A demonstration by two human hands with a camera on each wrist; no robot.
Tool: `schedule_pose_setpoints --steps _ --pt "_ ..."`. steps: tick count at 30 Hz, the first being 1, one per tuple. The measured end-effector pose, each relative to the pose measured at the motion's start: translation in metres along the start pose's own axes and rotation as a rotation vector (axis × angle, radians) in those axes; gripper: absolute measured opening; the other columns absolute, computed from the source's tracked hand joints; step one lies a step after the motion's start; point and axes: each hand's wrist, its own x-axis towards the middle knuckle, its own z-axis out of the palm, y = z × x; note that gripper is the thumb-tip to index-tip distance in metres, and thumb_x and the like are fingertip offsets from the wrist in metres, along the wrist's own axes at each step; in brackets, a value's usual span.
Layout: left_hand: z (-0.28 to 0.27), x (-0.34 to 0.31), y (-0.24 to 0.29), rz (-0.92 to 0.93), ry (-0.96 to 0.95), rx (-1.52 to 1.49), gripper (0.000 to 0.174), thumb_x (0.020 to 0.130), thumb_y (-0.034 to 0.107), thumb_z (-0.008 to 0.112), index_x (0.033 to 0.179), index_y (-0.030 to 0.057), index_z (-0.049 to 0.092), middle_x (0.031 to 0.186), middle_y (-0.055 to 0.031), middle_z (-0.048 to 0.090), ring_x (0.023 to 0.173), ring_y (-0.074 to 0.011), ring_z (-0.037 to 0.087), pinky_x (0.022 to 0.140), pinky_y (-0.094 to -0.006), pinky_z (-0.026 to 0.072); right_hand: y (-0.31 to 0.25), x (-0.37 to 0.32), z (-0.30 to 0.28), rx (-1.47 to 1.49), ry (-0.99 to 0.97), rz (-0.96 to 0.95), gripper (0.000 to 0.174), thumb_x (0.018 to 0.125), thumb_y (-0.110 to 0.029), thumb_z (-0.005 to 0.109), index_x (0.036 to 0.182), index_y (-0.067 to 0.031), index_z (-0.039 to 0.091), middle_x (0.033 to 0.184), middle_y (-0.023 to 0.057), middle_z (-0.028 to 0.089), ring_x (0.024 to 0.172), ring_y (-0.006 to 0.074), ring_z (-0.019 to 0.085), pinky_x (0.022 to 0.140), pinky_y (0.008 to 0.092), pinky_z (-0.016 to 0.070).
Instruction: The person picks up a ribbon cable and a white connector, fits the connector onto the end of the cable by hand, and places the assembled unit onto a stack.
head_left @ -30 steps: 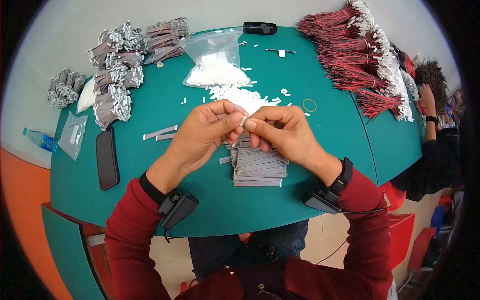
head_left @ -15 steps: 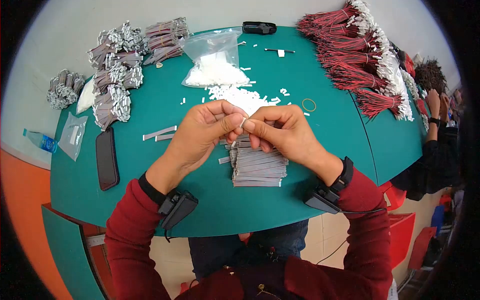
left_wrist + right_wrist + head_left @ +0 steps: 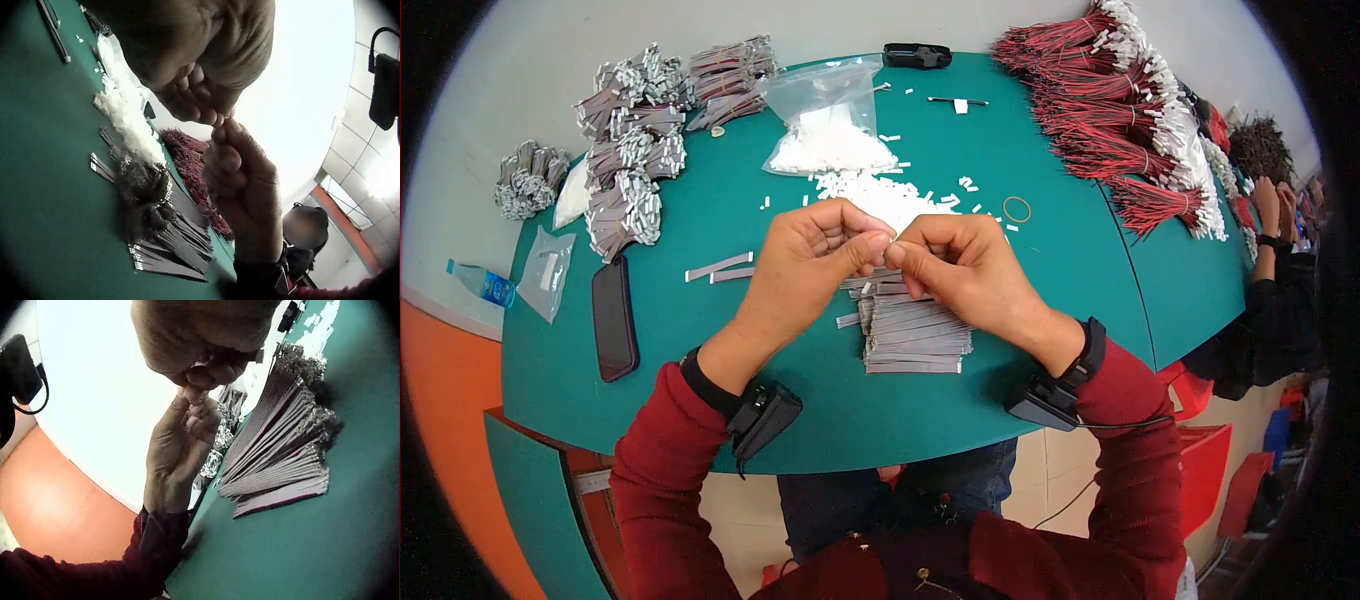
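My left hand (image 3: 800,265) and right hand (image 3: 980,280) meet at their fingertips above the table, both pinching a small white piece that the fingers now almost wholly hide. Below them lies a stack of flat grey ribbon cables (image 3: 915,340), also seen in the right wrist view as a fanned pile (image 3: 275,450). Just beyond the hands spreads a heap of loose white connectors (image 3: 890,198). In the left wrist view the right hand (image 3: 244,175) rises to touch the left fingertips; the right wrist view shows the left hand (image 3: 178,450) from below.
An open plastic bag of white pieces (image 3: 830,145) stands behind the heap. A phone (image 3: 614,318), a bottle (image 3: 485,283) and bundled grey cables (image 3: 625,205) are on the left. Red-black wire bundles (image 3: 1100,110) fill the back right; another person's arm (image 3: 1268,215) is beyond.
The left hand and wrist have shifted slightly right, and the right fingers have turned a little. The white piece, visible between the fingertips a second ago, is now mostly covered.
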Motion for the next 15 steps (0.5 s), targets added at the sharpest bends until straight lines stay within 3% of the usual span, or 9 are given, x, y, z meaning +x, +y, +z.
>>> schedule_pose_setpoints --steps 8,15 --pt "-0.0007 0.0004 -0.0039 -0.005 0.020 -0.027 0.012 0.087 0.013 0.061 0.092 0.0017 0.060 0.082 -0.0032 0.063 0.070 -0.0065 0.054 0.063 -0.0205 0.0432 0.0041 0.0033 -0.0003 0.053 -0.024 0.009 0.022 0.088 -0.016 0.056 0.072 -0.0015 0.057 0.058 -0.0031 0.052 0.054 0.0021 0.042 0.048 0.0202 0.0331" --pt "-0.0013 0.0025 -0.0002 -0.034 -0.044 0.000 0.026 0.094 0.027 0.050 0.095 0.0025 0.058 0.073 0.0003 0.055 0.064 -0.0065 0.049 0.060 -0.0203 0.0403 0.0055 0.0032 -0.0032 0.050 -0.047 0.009 0.021 0.089 -0.015 0.055 0.072 -0.0018 0.057 0.059 -0.0033 0.053 0.055 0.0019 0.042 0.049 0.0200 0.0334"
